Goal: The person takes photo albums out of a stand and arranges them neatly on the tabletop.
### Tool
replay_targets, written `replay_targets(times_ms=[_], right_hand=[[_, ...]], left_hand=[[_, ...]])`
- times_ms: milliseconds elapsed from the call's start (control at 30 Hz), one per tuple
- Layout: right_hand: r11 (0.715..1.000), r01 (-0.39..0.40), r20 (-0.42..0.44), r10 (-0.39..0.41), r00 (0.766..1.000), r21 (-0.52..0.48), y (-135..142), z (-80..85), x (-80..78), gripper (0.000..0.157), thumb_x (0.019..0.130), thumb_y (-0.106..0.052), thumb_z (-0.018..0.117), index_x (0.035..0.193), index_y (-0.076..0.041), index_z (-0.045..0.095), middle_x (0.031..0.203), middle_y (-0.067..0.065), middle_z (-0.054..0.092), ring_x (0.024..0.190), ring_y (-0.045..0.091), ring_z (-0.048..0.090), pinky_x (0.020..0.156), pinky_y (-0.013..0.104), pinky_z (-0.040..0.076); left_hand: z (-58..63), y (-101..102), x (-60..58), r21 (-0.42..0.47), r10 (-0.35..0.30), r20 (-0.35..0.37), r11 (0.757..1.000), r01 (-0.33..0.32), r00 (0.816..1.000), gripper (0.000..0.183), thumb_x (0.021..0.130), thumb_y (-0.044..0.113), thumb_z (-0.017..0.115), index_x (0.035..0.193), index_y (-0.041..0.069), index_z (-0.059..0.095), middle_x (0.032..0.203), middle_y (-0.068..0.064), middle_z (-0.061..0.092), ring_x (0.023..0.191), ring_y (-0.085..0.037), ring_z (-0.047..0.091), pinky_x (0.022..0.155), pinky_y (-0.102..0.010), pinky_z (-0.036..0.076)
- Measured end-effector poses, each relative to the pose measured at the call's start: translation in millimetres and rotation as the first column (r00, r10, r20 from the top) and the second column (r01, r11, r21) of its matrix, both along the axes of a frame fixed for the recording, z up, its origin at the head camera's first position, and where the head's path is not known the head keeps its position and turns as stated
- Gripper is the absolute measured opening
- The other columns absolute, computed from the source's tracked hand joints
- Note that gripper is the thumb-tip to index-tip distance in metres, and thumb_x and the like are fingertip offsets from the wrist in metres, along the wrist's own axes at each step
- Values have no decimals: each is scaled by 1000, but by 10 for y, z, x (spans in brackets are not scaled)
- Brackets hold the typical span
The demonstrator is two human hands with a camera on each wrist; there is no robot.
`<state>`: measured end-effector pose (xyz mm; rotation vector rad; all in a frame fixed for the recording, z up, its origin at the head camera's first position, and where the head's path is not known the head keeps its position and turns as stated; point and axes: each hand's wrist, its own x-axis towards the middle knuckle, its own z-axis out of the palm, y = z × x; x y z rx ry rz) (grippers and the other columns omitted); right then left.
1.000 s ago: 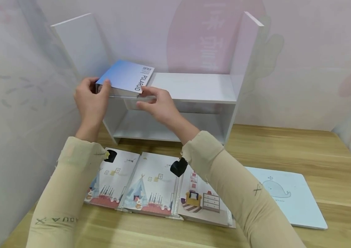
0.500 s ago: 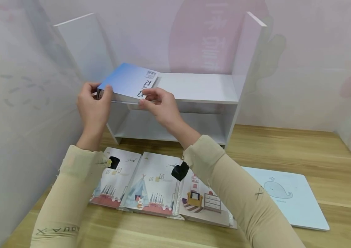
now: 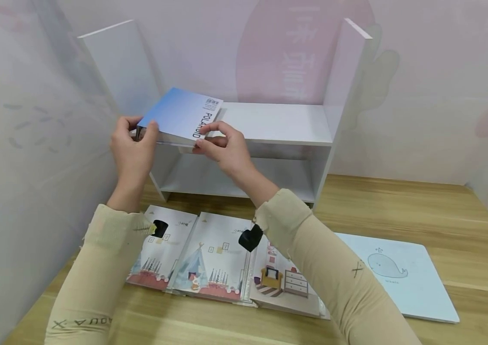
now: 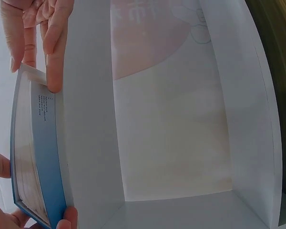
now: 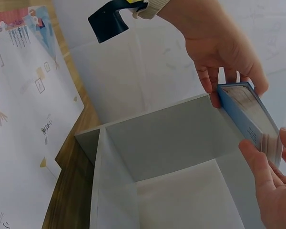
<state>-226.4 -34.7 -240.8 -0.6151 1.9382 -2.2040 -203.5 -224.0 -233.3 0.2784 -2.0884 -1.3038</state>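
Note:
A thick book [image 3: 179, 112] with a blue-to-white cover marked POLAROID lies flat at the left front of the white shelf unit's upper board [image 3: 278, 122], partly over its front edge. My left hand [image 3: 133, 148] grips its left end, thumb along the front. With thumb and index finger, my right hand [image 3: 228, 148] pinches the right front corner. The left wrist view shows the book's blue spine [image 4: 46, 152] and page block between both hands. In the right wrist view the book [image 5: 250, 119] appears above the board's edge, fingers at both ends.
Several illustrated books [image 3: 209, 258] lie in a row on the wooden table [image 3: 390, 201] before the shelf. A pale blue whale-printed board [image 3: 403, 282] lies to the right. The shelf's side panels [image 3: 347, 76] rise at both ends, and a patterned wall stands close on the left.
The book has shifted slightly toward me and to the right. My right thumb, apart from the book a second ago, has come up to its corner. The left hand keeps its grip.

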Motion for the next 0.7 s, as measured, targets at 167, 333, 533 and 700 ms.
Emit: replay_targets(times_ms=[167,333,533,700], right_hand=[[1000,-10,20,10,1000,2,13,-12,-4,23,94,-5,66,117,-5,61,113,22,71,101,29,73,95,34,56],[1000,9,48,-9,999,-10,10,-28,-2,18,95,-9,67,112,-7,64,111,17,72,99,24,74,95,32,56],[998,12,37,-10,999,-57,28,-55,-6,15,93,-4,67,108,-4,64,107,17,72,94,23,74,93,30,56],[998,3,32,-1,999,-59,57,-67,-11,22,92,-1,67,114,-3,64,109,19,72,91,23,74,94,31,56]], left_hand=[[-20,-8,-6,12,-25,-23,1000,25,999,44,95,36,60,127,6,56,104,9,50,85,-5,50,69,-19,43],[-24,-22,5,30,-49,-4,998,49,999,44,95,33,61,128,6,54,107,10,50,85,-5,49,70,-18,44],[-8,-46,36,30,-86,47,996,85,995,46,94,29,62,133,6,51,120,4,51,85,-5,48,72,-16,45],[-1,-58,93,4,-114,84,993,114,990,50,95,30,61,137,6,49,131,-5,52,86,-5,49,73,-16,45]])
